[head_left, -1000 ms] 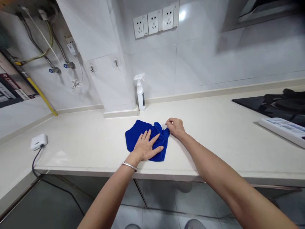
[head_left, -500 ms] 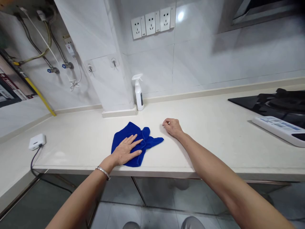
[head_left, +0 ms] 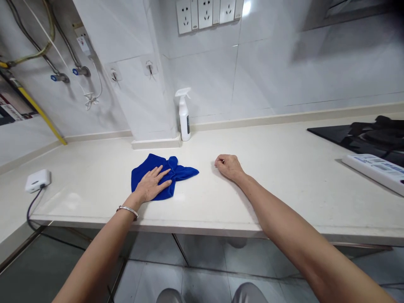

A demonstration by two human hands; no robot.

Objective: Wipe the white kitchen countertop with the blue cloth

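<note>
A crumpled blue cloth (head_left: pixel 186 172) lies on the pale countertop (head_left: pixel 202 206), left of the middle. My left hand (head_left: pixel 152 184) presses flat on it, fingers spread, with a silver bangle at the wrist. Part of the cloth is hidden under the palm, and one corner points to the right. My right hand (head_left: pixel 229 167) rests on the counter to the right of the cloth, apart from it. Its fingers are curled in, and whatever they may hold is hidden.
A white spray bottle (head_left: pixel 184 120) stands against the wall by the pillar. On the right are a black gas stove (head_left: pixel 378 136) and a long white device (head_left: pixel 375 168) with a label. At the far left sits a small white box (head_left: pixel 38 181) with a dark cable.
My left hand has slid the blue cloth to the left and a little toward the wall. My right hand stays in nearly the same place. The camera view has tilted slightly downward.
</note>
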